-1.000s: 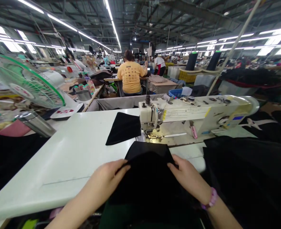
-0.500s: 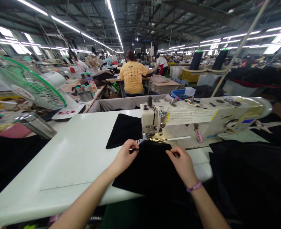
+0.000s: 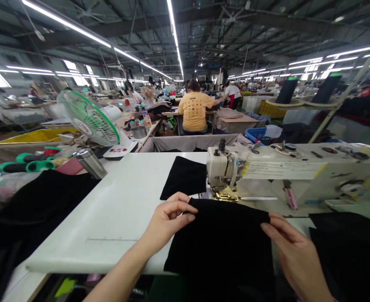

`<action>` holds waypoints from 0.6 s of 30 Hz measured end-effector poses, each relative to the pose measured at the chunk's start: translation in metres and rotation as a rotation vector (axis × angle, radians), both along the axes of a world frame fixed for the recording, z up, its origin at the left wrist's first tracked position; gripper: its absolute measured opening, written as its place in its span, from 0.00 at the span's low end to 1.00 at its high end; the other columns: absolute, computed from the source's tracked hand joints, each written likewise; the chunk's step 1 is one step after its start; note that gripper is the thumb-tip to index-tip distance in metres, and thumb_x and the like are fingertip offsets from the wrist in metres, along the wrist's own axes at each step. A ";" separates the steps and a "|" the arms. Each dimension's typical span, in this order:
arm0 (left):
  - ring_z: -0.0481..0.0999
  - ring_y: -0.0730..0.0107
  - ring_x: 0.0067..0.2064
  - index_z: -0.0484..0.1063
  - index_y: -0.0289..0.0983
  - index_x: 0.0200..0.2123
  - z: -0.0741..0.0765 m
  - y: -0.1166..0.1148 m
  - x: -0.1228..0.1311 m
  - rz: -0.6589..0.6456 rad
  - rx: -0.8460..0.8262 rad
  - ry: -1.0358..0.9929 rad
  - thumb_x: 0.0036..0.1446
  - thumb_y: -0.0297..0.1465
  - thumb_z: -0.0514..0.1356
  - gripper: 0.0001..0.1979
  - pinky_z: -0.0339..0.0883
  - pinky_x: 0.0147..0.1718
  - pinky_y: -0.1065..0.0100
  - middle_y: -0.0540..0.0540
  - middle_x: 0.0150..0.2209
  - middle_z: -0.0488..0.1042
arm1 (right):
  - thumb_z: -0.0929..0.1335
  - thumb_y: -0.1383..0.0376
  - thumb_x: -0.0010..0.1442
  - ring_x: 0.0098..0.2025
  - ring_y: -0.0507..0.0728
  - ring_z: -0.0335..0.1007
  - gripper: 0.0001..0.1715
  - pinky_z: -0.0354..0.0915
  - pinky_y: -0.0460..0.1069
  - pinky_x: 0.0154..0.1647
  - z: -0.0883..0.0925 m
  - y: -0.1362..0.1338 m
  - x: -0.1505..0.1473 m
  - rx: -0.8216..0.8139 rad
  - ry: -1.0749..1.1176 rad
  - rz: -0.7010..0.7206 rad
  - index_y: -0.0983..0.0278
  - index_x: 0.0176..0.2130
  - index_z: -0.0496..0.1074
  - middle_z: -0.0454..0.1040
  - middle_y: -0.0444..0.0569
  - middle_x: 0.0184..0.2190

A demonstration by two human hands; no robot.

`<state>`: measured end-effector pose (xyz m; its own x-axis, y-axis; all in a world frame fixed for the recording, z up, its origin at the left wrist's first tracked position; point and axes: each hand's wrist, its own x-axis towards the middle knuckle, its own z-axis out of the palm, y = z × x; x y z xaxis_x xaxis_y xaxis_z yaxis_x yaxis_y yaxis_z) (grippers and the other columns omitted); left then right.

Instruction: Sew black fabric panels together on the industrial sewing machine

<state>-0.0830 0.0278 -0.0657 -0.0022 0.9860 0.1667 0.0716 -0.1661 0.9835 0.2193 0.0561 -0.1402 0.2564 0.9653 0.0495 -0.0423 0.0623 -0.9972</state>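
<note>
The left hand (image 3: 167, 218) pinches the upper left corner of a black fabric piece (image 3: 222, 239), thumb on top and fingers curled along the edge, while the right hand (image 3: 293, 251) grips the piece's upper right corner with thumb and fingers closed on the cloth. The fabric lies flat between the two hands on the white table (image 3: 118, 218), its near part hanging over the table's front edge toward the person. Just beyond the hands, touching or nearly touching the cloth's far edge, stands the sewing machine (image 3: 285, 167) — its needle end sits between the two hands and a little ahead of them, its long cream body stretching off past the right hand. A second, smaller black cloth (image 3: 185, 178) lies on the table just ahead of the left hand, beside the machine head. Well off to the left of the left hand are a steel flask (image 3: 90, 162) lying tilted, a green-rimmed fan (image 3: 89, 117), and a heap of dark fabric (image 3: 30, 209). To the right of the right hand lies more black cloth — a pile (image 3: 351, 247). Far ahead, a person in a yellow shirt (image 3: 195, 111) sits with their back turned.
</note>
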 end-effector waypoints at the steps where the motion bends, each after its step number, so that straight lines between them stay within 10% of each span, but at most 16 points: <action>1: 0.73 0.67 0.41 0.84 0.44 0.33 0.003 -0.001 0.001 0.046 0.024 0.041 0.52 0.33 0.69 0.04 0.66 0.38 0.70 0.46 0.42 0.72 | 0.79 0.51 0.42 0.52 0.63 0.73 0.21 0.66 0.52 0.57 0.000 -0.001 -0.001 -0.014 0.025 -0.012 0.61 0.33 0.82 0.78 0.52 0.50; 8: 0.76 0.61 0.50 0.84 0.46 0.39 0.013 -0.011 0.002 0.155 0.100 0.164 0.60 0.36 0.61 0.10 0.66 0.52 0.65 0.45 0.46 0.78 | 0.80 0.49 0.40 0.55 0.66 0.70 0.27 0.57 0.58 0.65 0.009 -0.003 -0.012 -0.063 0.112 -0.071 0.62 0.37 0.82 0.79 0.51 0.49; 18: 0.69 0.75 0.24 0.80 0.37 0.27 0.014 -0.011 0.011 0.399 -0.060 0.095 0.51 0.41 0.67 0.12 0.64 0.23 0.72 0.48 0.30 0.78 | 0.82 0.53 0.35 0.49 0.61 0.73 0.28 0.56 0.57 0.65 0.022 -0.005 -0.019 -0.097 0.200 -0.155 0.62 0.35 0.82 0.80 0.48 0.42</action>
<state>-0.0717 0.0170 -0.0515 -0.3740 0.9187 0.1266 0.2094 -0.0493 0.9766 0.2000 0.0508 -0.1178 0.3969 0.9115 -0.1080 -0.2363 -0.0122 -0.9716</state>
